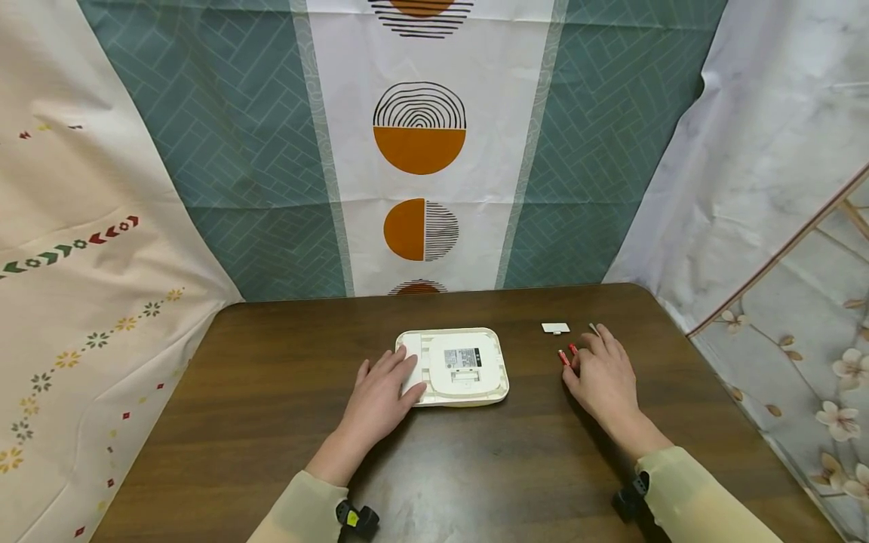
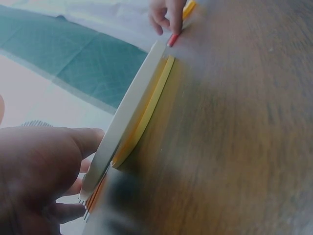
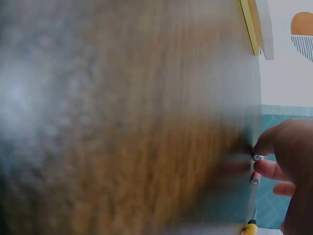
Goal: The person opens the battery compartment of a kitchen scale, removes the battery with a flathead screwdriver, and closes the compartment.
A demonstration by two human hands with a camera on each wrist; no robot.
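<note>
A flat white device with rounded corners, perhaps a scale [image 1: 498, 354], lies on the table with its label and a small battery compartment facing up. Its lower side is yellow. My left hand [image 1: 382, 398] rests on its left end, fingers laid over the top and thumb along the near part. To the right, my right hand [image 1: 604, 378] pinches a red battery [image 1: 564, 357] between thumb and index finger, at table level. A second red battery [image 1: 573, 348] lies just beyond it. A screwdriver's yellow handle [image 3: 251, 228] shows by that hand; its thin shaft [image 1: 594, 329] pokes out past the fingers.
A small white battery cover [image 1: 555, 328] lies behind the batteries, left of the screwdriver shaft. The brown wooden table [image 1: 475, 467] ends at a patterned cloth [image 1: 421, 249] at the back, with more cloth hanging on both sides.
</note>
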